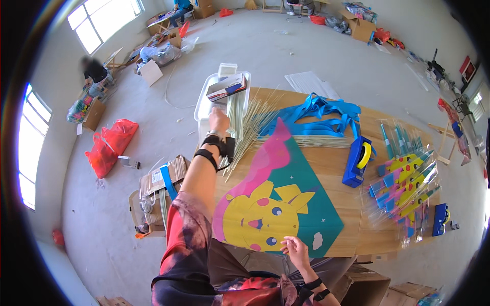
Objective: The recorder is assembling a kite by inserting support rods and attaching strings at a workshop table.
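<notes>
A large kite sail (258,217), pink and teal with a yellow cartoon face, lies spread on the wooden table before me. My left hand (219,121) reaches over the white plastic tray (200,108) at the table's far left; its fingertips are hidden among the contents. A small box (226,87) and a bundle of thin pale rods (236,115) sit in or across that tray. More thin sticks (260,120) fan out beside it. At the sail's near edge, my right hand (297,251) touches the sheet with loosely bent, parted fingers and nothing visible in them.
Blue ribbon (321,109) is heaped at the table's back. A blue tape dispenser (354,166) stands right of the sail, with bagged packed kites (406,186) and a second dispenser (440,219) farther right. Left of the table are cartons (163,178) and a red bag (112,145).
</notes>
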